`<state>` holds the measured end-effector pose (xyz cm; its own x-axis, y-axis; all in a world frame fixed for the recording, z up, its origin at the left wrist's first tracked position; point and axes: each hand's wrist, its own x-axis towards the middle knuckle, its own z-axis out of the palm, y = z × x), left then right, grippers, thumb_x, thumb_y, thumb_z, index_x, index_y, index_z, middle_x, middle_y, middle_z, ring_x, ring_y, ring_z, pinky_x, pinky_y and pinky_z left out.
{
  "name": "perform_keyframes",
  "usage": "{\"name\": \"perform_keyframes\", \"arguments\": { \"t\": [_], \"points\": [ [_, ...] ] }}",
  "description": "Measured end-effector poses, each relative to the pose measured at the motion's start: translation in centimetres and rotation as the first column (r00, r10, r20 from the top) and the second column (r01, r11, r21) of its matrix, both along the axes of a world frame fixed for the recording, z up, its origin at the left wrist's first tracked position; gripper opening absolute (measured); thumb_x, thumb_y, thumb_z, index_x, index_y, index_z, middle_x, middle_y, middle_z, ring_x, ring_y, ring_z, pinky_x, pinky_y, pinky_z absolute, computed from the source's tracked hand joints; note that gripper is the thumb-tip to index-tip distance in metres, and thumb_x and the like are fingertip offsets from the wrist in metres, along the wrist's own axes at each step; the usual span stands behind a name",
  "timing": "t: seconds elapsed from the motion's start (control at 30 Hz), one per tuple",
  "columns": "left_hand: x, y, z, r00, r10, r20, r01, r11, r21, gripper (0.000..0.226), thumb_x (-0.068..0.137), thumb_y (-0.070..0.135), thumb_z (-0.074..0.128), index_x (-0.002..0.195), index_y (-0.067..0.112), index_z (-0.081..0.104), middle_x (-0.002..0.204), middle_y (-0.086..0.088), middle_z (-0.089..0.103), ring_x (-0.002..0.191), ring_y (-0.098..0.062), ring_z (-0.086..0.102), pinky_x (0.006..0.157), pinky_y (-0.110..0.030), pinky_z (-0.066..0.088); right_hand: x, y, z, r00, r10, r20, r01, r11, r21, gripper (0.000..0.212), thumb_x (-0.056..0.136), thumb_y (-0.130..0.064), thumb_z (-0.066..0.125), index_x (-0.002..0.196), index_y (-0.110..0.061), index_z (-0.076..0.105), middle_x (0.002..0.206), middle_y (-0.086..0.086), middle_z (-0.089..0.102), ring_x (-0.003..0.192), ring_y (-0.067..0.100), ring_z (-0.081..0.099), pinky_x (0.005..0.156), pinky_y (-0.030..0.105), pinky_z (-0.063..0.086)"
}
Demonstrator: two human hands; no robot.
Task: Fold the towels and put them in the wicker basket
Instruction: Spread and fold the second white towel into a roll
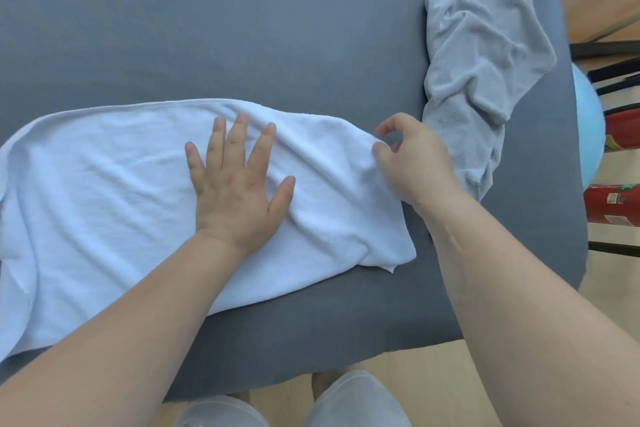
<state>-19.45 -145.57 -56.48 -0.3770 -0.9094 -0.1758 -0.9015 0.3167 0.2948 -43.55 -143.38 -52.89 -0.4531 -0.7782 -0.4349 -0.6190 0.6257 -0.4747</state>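
Head view: left hand flat on white towel; right hand pinching edge; labels unreadable

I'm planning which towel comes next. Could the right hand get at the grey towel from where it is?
Probably yes. The right hand, pinching the white towel's edge, sits right beside the grey towel, and nothing lies between them.
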Motion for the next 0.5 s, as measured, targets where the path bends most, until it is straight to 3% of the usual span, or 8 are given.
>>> {"name": "perform_keyframes", "arguments": {
  "t": [0.1, 0.23, 0.3, 0.37, 0.43, 0.5],
  "points": [
    [-1.8, -0.8, 0.1, 0.998, -0.064, -0.023, 0.063, 0.997, -0.044, 0.069, 0.093, 0.059, 0.035, 0.154, 0.028, 0.026, 0.165, -0.009, 0.015, 0.152, -0.033, 0.006, 0.117, -0.065, 0.003, 0.5, -0.2, 0.2, 0.967, -0.103, 0.234, 0.168, 0.945, -0.280, 0.022, 0.092, -0.006, 0.057, 0.090, -0.022, 0.072, 0.071, -0.014, 0.056, 0.060, 0.001, 0.049, 0.060, 0.018, 0.038],
    [-2.6, -2.2, 0.2, 0.991, -0.099, -0.092, 0.079, 0.975, -0.207, 0.066, 0.096, 0.053, 0.042, 0.153, 0.022, 0.032, 0.162, -0.014, 0.021, 0.150, -0.039, 0.014, 0.116, -0.067, 0.007, 0.6, -2.0, 1.5, 0.980, -0.039, 0.194, 0.133, 0.855, -0.501, 0.029, 0.093, -0.001, 0.054, 0.112, -0.013, 0.072, 0.110, -0.015, 0.061, 0.090, -0.003, 0.058, 0.084, 0.014, 0.044],
    [-3.0, -2.5, 0.2, 0.989, -0.138, -0.054, 0.122, 0.968, -0.221, 0.068, 0.096, 0.053, 0.041, 0.155, 0.021, 0.028, 0.164, -0.012, 0.018, 0.151, -0.038, 0.011, 0.116, -0.067, 0.005, -0.2, -2.9, 1.0, 0.995, 0.009, 0.096, 0.029, 0.923, -0.383, 0.042, 0.094, -0.005, 0.053, 0.134, -0.013, 0.060, 0.132, -0.006, 0.053, 0.105, 0.005, 0.055, 0.093, 0.013, 0.038],
    [-3.3, -2.6, -0.3, 0.980, -0.182, 0.076, 0.190, 0.976, -0.111, 0.072, 0.097, 0.060, 0.031, 0.158, 0.025, 0.016, 0.167, -0.006, 0.003, 0.153, -0.033, -0.003, 0.117, -0.066, -0.001, -0.8, -3.3, -0.3, 0.995, 0.077, 0.062, -0.067, 0.988, -0.139, 0.056, 0.095, -0.013, 0.054, 0.149, -0.019, 0.043, 0.147, -0.002, 0.039, 0.124, 0.010, 0.046, 0.097, 0.013, 0.029],
    [-3.4, -2.6, -1.2, 0.951, -0.231, 0.206, 0.233, 0.972, 0.015, 0.076, 0.095, 0.068, 0.016, 0.159, 0.030, -0.002, 0.165, 0.001, -0.018, 0.150, -0.027, -0.021, 0.116, -0.066, -0.007, -0.9, -3.1, -1.1, 0.994, 0.100, 0.053, -0.097, 0.994, -0.052, 0.059, 0.096, -0.017, 0.056, 0.152, -0.023, 0.040, 0.146, 0.000, 0.036, 0.121, 0.013, 0.048, 0.093, 0.013, 0.029],
    [-3.3, -2.8, -1.8, 0.937, -0.252, 0.242, 0.243, 0.968, 0.065, 0.079, 0.092, 0.073, 0.009, 0.157, 0.032, -0.011, 0.163, 0.004, -0.027, 0.148, -0.025, -0.028, 0.116, -0.065, -0.009, -0.5, -2.5, -1.1, 0.998, 0.057, 0.033, -0.054, 0.993, -0.107, 0.062, 0.094, -0.018, 0.057, 0.152, -0.028, 0.038, 0.132, 0.002, 0.044, 0.103, 0.015, 0.053, 0.087, 0.016, 0.034]
  ]
}}
